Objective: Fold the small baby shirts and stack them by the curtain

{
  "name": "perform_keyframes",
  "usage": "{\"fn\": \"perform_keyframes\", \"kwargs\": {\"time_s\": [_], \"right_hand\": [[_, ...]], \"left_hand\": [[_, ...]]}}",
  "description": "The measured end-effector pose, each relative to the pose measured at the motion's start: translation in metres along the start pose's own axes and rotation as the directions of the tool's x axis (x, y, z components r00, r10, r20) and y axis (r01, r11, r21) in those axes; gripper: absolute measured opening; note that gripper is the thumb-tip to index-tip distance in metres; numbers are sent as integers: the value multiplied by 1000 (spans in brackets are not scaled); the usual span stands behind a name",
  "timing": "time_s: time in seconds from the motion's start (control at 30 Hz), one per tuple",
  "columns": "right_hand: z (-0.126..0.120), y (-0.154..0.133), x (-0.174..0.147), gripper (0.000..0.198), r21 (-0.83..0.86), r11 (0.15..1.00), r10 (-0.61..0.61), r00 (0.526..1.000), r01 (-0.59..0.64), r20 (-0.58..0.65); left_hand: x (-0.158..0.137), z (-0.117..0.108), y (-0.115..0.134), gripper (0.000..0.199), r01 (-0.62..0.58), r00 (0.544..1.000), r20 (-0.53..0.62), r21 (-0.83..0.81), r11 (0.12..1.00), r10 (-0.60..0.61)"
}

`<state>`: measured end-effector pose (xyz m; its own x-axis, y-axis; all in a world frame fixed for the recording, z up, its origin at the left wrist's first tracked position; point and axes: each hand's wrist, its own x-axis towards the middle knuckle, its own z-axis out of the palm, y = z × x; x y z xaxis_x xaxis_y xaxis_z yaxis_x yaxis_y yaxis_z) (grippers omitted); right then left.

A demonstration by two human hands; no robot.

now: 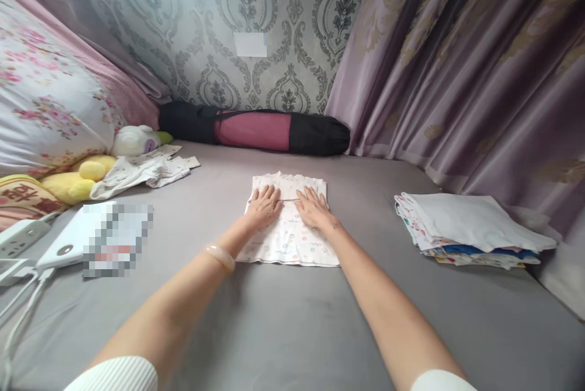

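Observation:
A small white printed garment lies flat on the grey bed sheet in front of me, its top part folded over in places. My left hand rests palm down on its upper left side, fingers stretched out. Opposite it, my right hand presses flat on the upper right side with the fingers apart. Between the two hands a short dark line crosses the cloth; whether it is a seam or a fold edge I cannot tell. Part of the garment is hidden under both hands.
To the right sits a stack of folded clothes. At left are a crumpled white garment, a yellow plush toy, a white power bank with cables, and a power strip. A black and red rolled bag lies along the wall.

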<state>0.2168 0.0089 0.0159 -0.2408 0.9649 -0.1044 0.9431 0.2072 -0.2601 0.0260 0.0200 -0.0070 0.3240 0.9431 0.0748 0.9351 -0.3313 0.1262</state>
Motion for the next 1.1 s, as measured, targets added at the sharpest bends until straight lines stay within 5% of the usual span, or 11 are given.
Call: {"fn": "perform_keyframes", "kwargs": {"time_s": [0.23, 0.53, 0.8, 1.1], "right_hand": [[1, 23, -24, 58, 20, 999, -38, 999, 38, -21], [-1, 16, -31, 58, -52, 998, -34, 999, 33, -16], [3, -4, -90, 62, -14, 962, -270, 958, 273, 95], [11, -5, -101, 60, -51, 950, -304, 949, 309, 77]], "left_hand": [[-26, -9, -24, 61, -13, 997, 73, -49, 999, 16], [-31, -17, -15, 61, -7, 996, 84, 14, 1000, 6], [-88, -14, -5, 64, -270, 959, 77, -42, 962, 273], [-100, -8, -8, 66, -345, 938, 35, -28, 938, 345]]}}
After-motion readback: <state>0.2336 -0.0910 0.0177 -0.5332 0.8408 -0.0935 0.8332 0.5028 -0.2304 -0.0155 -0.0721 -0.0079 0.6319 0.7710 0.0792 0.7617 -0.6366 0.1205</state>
